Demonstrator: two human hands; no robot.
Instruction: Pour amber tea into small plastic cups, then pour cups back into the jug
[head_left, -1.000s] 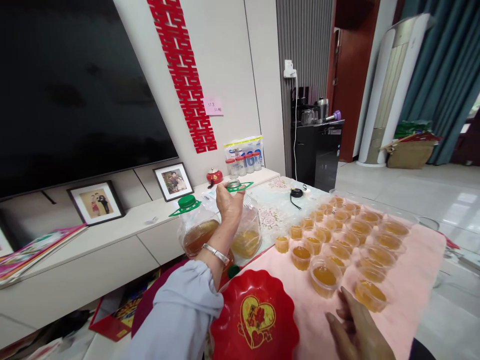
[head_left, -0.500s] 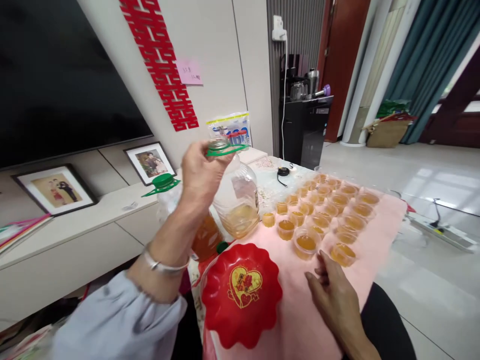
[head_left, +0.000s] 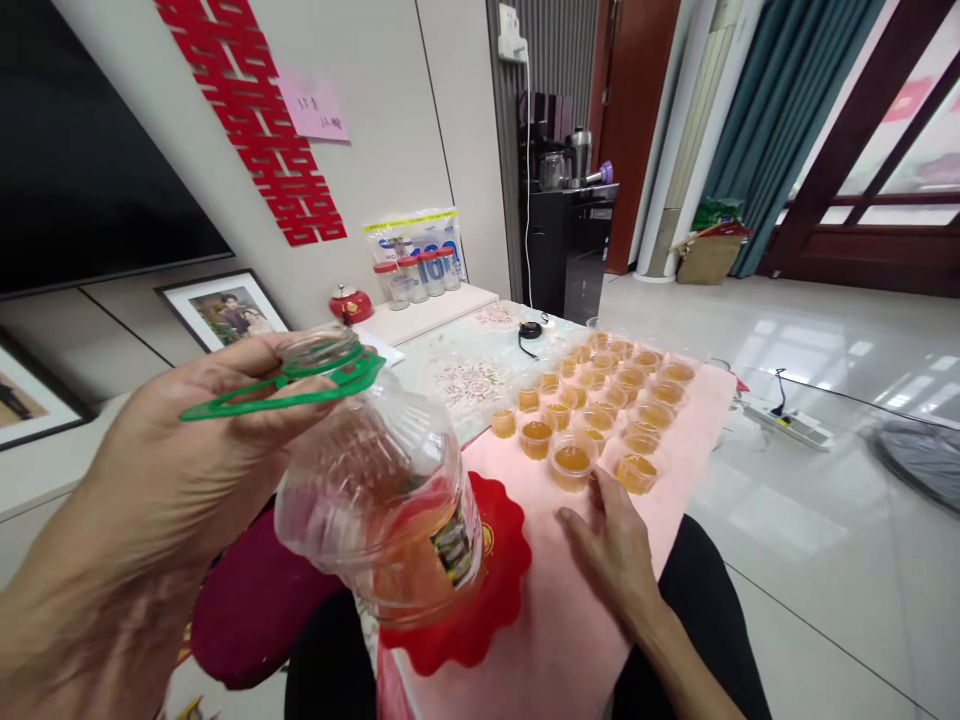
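Left hand (head_left: 199, 450) clamps the neck of the clear bottle (head_left: 390, 500), whose long axis slants from that grip toward five o'clock, while the filled cups (head_left: 574, 462) lie at two o'clock from the bottle, nearer the right hand (head_left: 619, 545), whose fingers are parted.

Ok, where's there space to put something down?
On the pink cloth between the red scalloped plastic dish and the right hand, and on the pale floral tablecloth between the clear plastic bottle and black round tape measure. It's crowded where round clear plastic cups of amber filling cluster.
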